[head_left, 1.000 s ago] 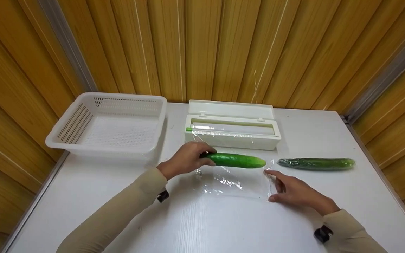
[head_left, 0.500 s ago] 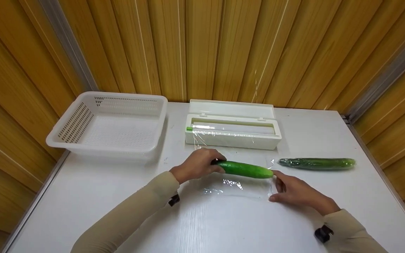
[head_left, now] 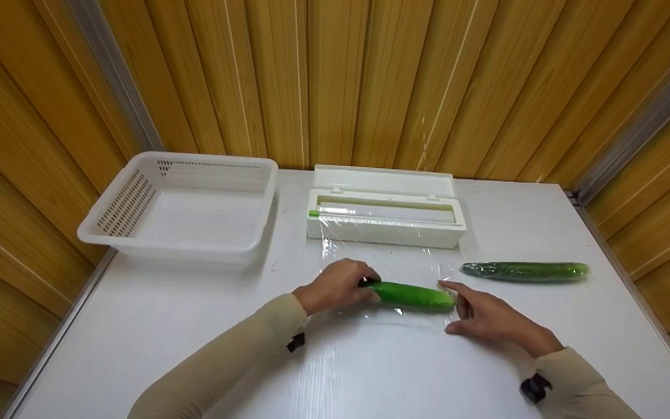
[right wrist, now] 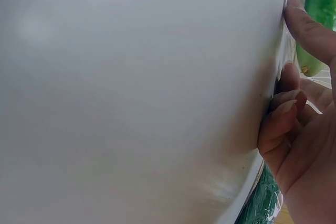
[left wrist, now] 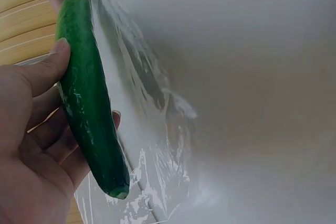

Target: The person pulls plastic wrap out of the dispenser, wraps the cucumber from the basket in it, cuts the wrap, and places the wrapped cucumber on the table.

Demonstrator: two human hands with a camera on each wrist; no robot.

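Observation:
My left hand (head_left: 338,286) grips a bare green cucumber (head_left: 413,295) by its left end, low over a clear sheet of cling film (head_left: 402,265). In the left wrist view the thumb lies on one side of the cucumber (left wrist: 89,93), fingers round the other. Whether the cucumber touches the film I cannot tell. My right hand (head_left: 489,317) presses the film's near right corner to the table, thumb and forefinger spread apart, beside the cucumber's right tip. The film runs back to its roll in a white dispenser box (head_left: 384,233) with the lid up.
A cucumber wrapped in film (head_left: 524,271) lies to the right, behind my right hand. At the back left stands a white perforated basket (head_left: 253,233) with nothing in it. Wood-patterned panels (head_left: 335,87) rise behind the white table (head_left: 370,378).
My left hand has brought the cucumber nearer to me, slightly right and down onto or just above the film. My right hand has stayed nearly still at the film's edge.

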